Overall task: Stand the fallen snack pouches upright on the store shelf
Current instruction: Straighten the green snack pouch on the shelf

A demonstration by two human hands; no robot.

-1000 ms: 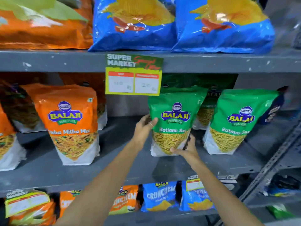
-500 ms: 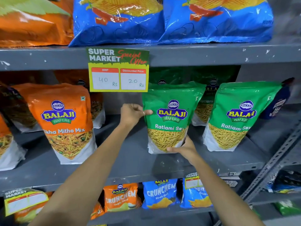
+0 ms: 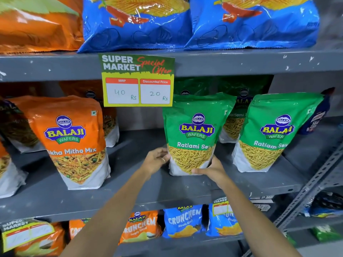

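Two hands cup an upright green pouch (image 3: 194, 134) low down: left hand (image 3: 155, 161) curled on its left edge, right hand (image 3: 211, 168) gripping its base.

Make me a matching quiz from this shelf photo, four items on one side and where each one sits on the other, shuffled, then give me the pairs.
Items:
1. Ratlami Sev pouch
2. Tikha Mitha Mix pouch
3. special offer tag
4. blue Crunchem bag

Places:
A. lower shelf
B. hanging from the edge of the top shelf
C. middle shelf, left, untouched
D. middle shelf, between the left hand and right hand

Pairs: 1-D, 2-C, 3-B, 4-A
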